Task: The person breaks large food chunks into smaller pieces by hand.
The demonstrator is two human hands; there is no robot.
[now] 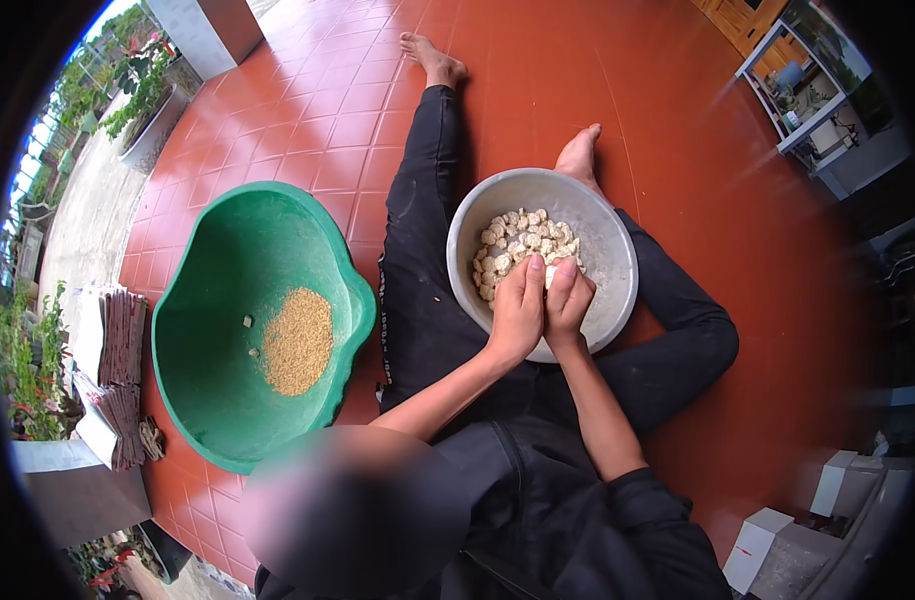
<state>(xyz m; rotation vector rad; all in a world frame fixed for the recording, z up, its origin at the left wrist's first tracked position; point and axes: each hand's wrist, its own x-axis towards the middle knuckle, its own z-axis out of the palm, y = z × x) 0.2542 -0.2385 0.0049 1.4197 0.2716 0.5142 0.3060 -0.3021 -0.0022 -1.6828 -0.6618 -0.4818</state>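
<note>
You sit on the red tile floor point(677, 150) with one grey bowl point(617, 250) resting in your lap, between your two legs in black trousers point(417, 250). Both of your hands are inside it, side by side and touching each other. Your left hand point(518, 312) is curled, fingers closed together over the near edge of the heap. Your right hand point(567, 300) is pressed against it, fingers folded down around one pale lump point(551, 272) that shows between the two hands; how tightly it is gripped you cannot quite tell from here, since the fingers cover most of it.

The heap of pale chunks point(517, 240) lies in the bowl's left half, just beyond your fingertips; there are too many small pieces to count surely, perhaps a couple of dozen.

To your left, just beside your leg, stands one large green basin point(227, 240). In it lies one patch of yellow-brown grain point(297, 340), with one small pale bit point(247, 321) near it and another tinier one below.

Further left, one stack of dark papers point(117, 350) sits at the floor's edge. At the far right stand two white blocks point(757, 545).
</note>
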